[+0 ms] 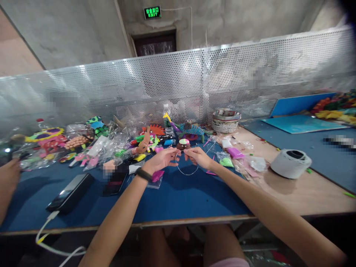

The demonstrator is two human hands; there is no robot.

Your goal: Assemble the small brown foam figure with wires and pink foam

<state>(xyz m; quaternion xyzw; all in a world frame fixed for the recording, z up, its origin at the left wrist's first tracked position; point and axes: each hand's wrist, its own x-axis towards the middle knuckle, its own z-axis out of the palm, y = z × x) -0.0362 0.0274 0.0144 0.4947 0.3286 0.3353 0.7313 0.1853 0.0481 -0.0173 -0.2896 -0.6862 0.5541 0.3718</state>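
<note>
My left hand [162, 159], with a dark band on its wrist, and my right hand [198, 156] meet over the middle of the blue table mat [178, 200]. Both hands have their fingers pinched on a thin pale wire [187, 174], which hangs between them in a loop. Just behind the fingertips is a small brown clay figure [183, 145] with eyes and a pink, white and green top. A magenta clay packet [157, 176] lies beside my left wrist, and a bag of green clay [226, 161] is to the right of my right hand.
Clay animals [50, 141] and plastic bags crowd the left and back. A bottle [167, 120] and basket [226, 120] stand by the perforated screen [139, 85]. A grey roll [290, 163] is at right; a black device [69, 193] and phone [115, 181] at left. Another person's arm shows far left.
</note>
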